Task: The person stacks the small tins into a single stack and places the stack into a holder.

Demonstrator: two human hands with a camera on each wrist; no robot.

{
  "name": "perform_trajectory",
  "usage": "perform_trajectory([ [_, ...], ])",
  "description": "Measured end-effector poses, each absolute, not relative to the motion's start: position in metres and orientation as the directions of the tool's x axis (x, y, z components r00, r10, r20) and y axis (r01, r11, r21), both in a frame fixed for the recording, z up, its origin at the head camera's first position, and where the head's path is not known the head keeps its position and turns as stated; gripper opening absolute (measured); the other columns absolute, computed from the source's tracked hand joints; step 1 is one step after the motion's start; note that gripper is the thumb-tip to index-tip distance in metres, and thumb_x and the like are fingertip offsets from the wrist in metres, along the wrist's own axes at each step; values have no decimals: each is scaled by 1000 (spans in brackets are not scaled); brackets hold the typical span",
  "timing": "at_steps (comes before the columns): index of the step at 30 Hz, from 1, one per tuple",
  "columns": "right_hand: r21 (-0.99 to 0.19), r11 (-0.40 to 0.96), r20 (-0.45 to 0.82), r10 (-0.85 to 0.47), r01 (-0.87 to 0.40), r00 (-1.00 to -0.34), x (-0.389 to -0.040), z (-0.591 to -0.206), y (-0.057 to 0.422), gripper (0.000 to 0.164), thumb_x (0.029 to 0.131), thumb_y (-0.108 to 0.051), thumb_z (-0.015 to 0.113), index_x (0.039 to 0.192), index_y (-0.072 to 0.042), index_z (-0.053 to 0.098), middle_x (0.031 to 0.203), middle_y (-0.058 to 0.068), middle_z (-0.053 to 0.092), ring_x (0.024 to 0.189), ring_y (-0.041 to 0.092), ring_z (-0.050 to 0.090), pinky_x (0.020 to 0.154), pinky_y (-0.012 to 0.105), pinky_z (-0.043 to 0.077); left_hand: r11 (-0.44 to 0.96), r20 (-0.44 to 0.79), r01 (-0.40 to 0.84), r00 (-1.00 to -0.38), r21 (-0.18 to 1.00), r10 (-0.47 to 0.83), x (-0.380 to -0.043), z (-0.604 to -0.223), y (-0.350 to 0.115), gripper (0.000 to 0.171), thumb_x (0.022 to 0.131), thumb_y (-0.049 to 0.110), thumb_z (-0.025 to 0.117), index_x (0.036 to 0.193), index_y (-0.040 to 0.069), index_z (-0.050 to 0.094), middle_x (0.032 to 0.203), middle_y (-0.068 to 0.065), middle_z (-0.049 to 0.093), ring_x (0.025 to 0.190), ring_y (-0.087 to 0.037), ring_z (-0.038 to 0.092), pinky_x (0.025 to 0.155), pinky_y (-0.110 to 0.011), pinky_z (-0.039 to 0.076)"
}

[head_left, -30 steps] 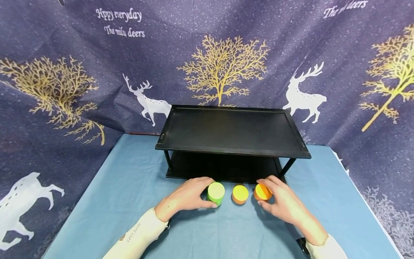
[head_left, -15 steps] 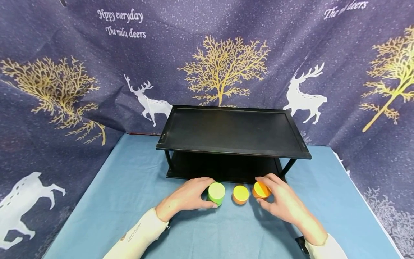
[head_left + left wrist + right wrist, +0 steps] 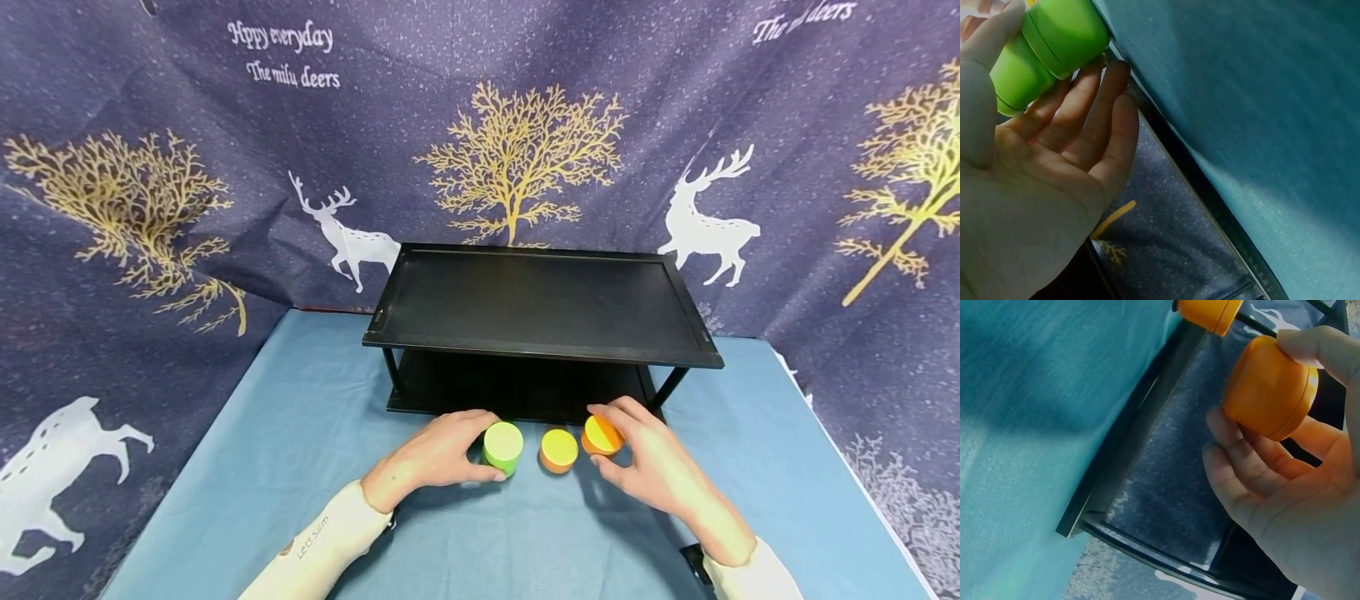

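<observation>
My left hand (image 3: pixel 438 454) holds a green round jar (image 3: pixel 502 446) on the blue cloth, thumb on its near side and fingers behind it. The left wrist view shows seams around the green jar (image 3: pixel 1069 31). Farther right, my right hand (image 3: pixel 648 458) grips a short orange jar (image 3: pixel 602 437) with a yellow top. That orange jar (image 3: pixel 1266 387) sits between thumb and fingertips in the right wrist view, raised off the cloth. A matching orange jar (image 3: pixel 558 452) with a yellow top stands between the hands, untouched.
Just behind the jars stands a black two-tier shelf (image 3: pixel 525 300), its lower board (image 3: pixel 517 387) close to my fingertips. Blue cloth (image 3: pixel 480 542) covers the table. A dark curtain (image 3: pixel 420 125) printed with deer and trees hangs behind and at both sides.
My right hand has moved slightly left and toward the shelf with its orange jar, bringing it closer to the middle one. The left hand and green jar have stayed put.
</observation>
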State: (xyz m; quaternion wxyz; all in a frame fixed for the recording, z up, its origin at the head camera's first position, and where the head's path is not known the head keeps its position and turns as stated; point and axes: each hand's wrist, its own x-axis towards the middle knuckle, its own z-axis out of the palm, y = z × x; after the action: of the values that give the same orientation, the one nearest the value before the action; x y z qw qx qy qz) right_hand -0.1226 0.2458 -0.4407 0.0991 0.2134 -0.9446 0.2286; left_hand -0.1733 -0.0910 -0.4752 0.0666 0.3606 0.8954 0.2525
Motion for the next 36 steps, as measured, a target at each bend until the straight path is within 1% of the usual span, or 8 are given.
perform_trajectory([
  [14,-412,779,312,-368,-474,-876,-124,-437,239,62,80,-16,92,137,-14,68,120,-6,61,97,9,58,84,36,59,621,53,607,-735,496,676,-172,-474,-90,62,86,54,86,135,22,66,126,10,67,109,-7,61,100,-33,54],
  [21,-422,776,300,-369,-469,-880,-126,-433,235,63,80,-21,93,137,-14,68,121,-7,60,98,8,58,85,34,61,614,61,612,-732,499,679,-172,-474,-91,61,86,53,86,134,23,66,125,11,67,108,-6,61,99,-32,54],
  [29,-431,765,298,-380,-478,-876,-127,-431,231,63,80,-22,91,138,-15,67,121,-7,60,98,8,57,86,34,60,613,56,609,-731,503,680,-172,-474,-91,61,86,53,86,134,22,66,124,10,67,108,-9,62,99,-33,54],
  [36,-427,760,315,-384,-491,-868,-128,-430,229,63,80,-22,90,138,-16,67,121,-8,59,98,6,57,85,34,60,615,52,608,-731,502,680,-172,-475,-91,61,86,54,86,135,22,66,125,10,67,108,-8,61,100,-33,54],
])
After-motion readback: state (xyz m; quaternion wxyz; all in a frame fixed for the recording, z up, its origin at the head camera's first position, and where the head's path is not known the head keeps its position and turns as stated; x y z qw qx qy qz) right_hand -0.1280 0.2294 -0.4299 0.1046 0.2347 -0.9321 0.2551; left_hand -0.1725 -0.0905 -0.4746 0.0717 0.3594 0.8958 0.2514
